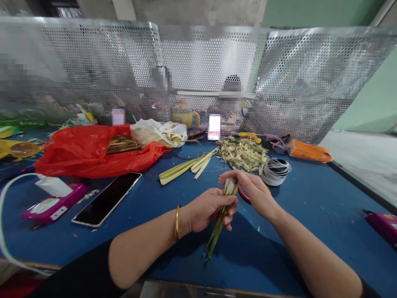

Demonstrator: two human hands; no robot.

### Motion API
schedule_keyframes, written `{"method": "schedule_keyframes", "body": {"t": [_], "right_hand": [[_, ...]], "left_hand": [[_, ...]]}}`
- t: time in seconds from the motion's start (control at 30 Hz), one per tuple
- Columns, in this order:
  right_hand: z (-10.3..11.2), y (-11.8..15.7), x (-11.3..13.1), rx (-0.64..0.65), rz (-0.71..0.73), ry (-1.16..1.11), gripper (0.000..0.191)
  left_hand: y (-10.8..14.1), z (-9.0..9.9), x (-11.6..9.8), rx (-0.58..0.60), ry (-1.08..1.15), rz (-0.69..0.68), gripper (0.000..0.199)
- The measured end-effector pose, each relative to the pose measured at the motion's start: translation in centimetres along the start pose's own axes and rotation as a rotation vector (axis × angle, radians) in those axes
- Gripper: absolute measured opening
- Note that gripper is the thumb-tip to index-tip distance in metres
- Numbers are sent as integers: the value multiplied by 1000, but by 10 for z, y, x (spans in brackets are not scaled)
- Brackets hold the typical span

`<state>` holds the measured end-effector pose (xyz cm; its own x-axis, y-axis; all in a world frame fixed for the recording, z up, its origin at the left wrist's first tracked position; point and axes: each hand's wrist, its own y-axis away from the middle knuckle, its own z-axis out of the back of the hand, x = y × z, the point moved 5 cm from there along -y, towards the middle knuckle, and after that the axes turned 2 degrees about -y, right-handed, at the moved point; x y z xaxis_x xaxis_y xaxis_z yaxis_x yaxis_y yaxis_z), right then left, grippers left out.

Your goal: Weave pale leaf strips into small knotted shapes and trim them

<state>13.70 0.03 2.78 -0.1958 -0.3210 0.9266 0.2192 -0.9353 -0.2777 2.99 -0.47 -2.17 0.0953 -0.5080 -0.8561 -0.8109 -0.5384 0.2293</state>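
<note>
The left hand, a gold bangle on its wrist, grips a bundle of greenish leaf strips above a blue desk. The right hand curves over the bundle's pale top; whether its fingers pinch cannot be told. It mostly hides a red-edged item. At the back, a lit upright display is pixelated beyond reading. A purple object is cut off at right, its markings illegible. A red plastic bag partly covers brown strips.
</note>
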Motion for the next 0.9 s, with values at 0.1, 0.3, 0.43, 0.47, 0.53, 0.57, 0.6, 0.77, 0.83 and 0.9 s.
{"method": "schedule_keyframes", "body": {"t": [0.1, 0.3, 0.43, 0.47, 0.53, 0.57, 0.6, 0.77, 0.83, 0.9], "right_hand": [[0, 0, -1, -15, 24, 22, 42], [-1, -2, -4, -78, 4, 171, 30], [0, -3, -5, -120, -2, 121, 30], [1, -3, -5, -144, 9, 68, 33], [3, -2, -4, -191, 35, -49, 40], [3, -1, -4, -194, 42, -93, 44], [2, -1, -3, -177, 43, -122, 46], [-6, 0, 0, -43, 41, -143, 53], [0, -1, 1, -108, 61, -139, 54], [11, -2, 0, -234, 52, -105, 52]], "left_hand": [[0, 0, -1, -11, -12, -10, 30], [1, -2, -3, -53, -69, -2, 29], [1, -2, -2, -55, -67, 3, 26], [1, -2, -2, -53, -58, 2, 26], [1, -1, -2, -50, -42, -1, 27], [2, -1, -2, -48, -40, -2, 27], [2, -1, -2, -45, -41, 1, 26], [2, -3, 2, -14, -56, 46, 26], [2, -3, 1, -7, -44, 31, 25], [2, -3, -1, -13, -23, -11, 23]]}}
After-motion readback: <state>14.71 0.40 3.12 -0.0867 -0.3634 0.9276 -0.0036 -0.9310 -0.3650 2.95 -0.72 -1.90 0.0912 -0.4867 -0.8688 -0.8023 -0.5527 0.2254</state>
